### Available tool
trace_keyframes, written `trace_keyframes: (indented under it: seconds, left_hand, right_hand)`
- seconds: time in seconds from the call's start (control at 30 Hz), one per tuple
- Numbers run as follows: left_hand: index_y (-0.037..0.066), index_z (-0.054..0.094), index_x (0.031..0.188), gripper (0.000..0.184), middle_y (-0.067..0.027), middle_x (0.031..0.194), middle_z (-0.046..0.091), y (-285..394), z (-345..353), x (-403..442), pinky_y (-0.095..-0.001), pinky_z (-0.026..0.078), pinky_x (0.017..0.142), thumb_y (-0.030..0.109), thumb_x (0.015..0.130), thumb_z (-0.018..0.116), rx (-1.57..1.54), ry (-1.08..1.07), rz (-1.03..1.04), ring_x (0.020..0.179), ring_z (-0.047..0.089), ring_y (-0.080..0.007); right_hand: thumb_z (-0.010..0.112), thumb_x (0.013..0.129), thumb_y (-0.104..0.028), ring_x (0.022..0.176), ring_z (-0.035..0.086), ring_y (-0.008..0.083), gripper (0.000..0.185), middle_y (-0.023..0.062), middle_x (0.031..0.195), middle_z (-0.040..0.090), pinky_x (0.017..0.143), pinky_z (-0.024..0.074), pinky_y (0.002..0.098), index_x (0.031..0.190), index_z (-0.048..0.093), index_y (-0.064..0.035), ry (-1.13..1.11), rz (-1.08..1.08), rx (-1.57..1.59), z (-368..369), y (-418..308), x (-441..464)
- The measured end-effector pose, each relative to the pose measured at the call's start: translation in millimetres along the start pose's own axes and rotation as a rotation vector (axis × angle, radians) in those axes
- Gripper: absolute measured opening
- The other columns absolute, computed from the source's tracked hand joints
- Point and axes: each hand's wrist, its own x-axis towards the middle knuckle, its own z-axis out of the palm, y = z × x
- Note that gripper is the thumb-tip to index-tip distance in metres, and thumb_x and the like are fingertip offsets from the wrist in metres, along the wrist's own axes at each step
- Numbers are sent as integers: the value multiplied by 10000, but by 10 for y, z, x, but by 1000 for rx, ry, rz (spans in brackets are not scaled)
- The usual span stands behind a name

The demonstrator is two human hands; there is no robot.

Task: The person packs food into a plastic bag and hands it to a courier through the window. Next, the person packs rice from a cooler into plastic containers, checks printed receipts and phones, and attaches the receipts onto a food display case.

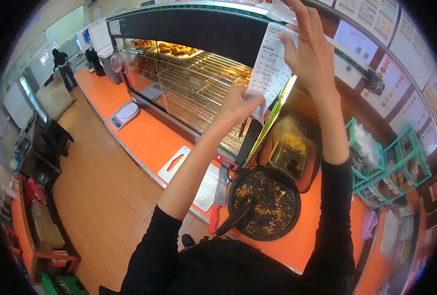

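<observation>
A long printed paper slip (269, 64), like a receipt, is stretched upright in front of the glass food warmer (179, 93). My left hand (240, 105) pinches its lower end between thumb and fingers. At the upper right edge, my right hand (311, 51) has its thumb on the slip, with some fingers reaching upward. Below stands a round dark pan (270, 216) with brown crumbs and a black-handled utensil (238, 215) in it. Left of the pan, a red-handled cleaver (220, 191) rests beside and partly over a white cutting board (203, 194).
Fried pieces (176, 49) lie on a tray inside the lit warmer. A metal tray (291, 156) with yellow crumbs sits behind the pan. A kitchen scale (124, 116) is on the orange counter (145, 147). Green racks (405, 157) stand right. Another person (62, 66) is far left.
</observation>
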Motion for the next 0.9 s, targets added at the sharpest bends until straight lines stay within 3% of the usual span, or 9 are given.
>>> trace_keyframes:
  seconds: [0.1,0.27,0.43,0.5,0.67,0.73,0.77,0.83,0.9]
  left_hand:
    - [-60,669,848,232,-126,724,688,-141,22,-139,-253,504,539,147,826,566,-101,-39,-30,634,678,-166]
    - [-12,667,796,216,-73,690,678,-356,28,-305,-237,508,544,160,860,554,-58,-43,-168,611,673,-128]
    - [7,646,763,239,-74,664,666,-923,39,-827,-242,511,549,176,900,547,-141,-53,-293,612,667,-130]
    - [3,639,764,247,-77,680,667,-1153,-58,-1095,-243,514,566,181,909,549,-104,-80,-254,629,664,-134]
    - [-20,668,896,246,-67,800,666,-1658,-613,-2079,-269,539,665,206,921,575,-176,16,-351,742,663,-139]
    - [-22,655,873,259,-75,819,664,-1741,-853,-2536,-291,549,699,229,915,609,-191,145,-481,751,658,-146]
    - [-18,650,870,246,-78,820,666,-1833,-998,-2796,-293,549,697,220,915,609,-194,203,-533,746,660,-155]
    - [-13,641,874,227,-88,821,668,-1997,-1266,-3311,-295,549,695,210,912,613,-197,327,-613,736,667,-180]
    - [-6,636,890,217,-96,820,668,-2040,-1479,-3823,-288,542,684,209,907,618,-233,464,-656,725,673,-200]
  right_hand:
    - [585,708,100,835,566,378,878,147,1098,490,656,470,420,1458,291,-252,1,6,-2,11,5,2]
    - [582,711,96,851,564,380,868,148,1106,485,663,471,425,1455,292,-246,-53,50,1,-43,-63,23]
    - [586,721,84,883,566,385,848,157,1154,481,680,481,427,1453,291,-225,-35,25,-38,-18,-65,9]
    - [589,724,81,912,568,385,843,160,1183,478,700,488,422,1452,290,-220,-56,39,-22,-83,-135,19]
    - [591,765,47,1034,565,383,801,170,1290,457,786,504,410,1454,269,-207,-16,11,-2,-1,-78,54]
    - [556,862,-47,1108,555,371,705,160,1379,416,855,491,421,1466,220,-185,-33,-55,35,31,10,82]
    - [556,862,-47,1108,555,371,705,160,1379,416,855,491,421,1466,220,-185,-36,-54,22,57,-16,63]
    - [608,855,-53,939,646,235,681,83,1297,502,800,515,360,1440,338,-275,33,158,-82,136,-109,28]
    - [615,856,-55,963,629,242,699,96,1278,519,833,495,371,1453,294,-225,98,66,-135,235,25,17]
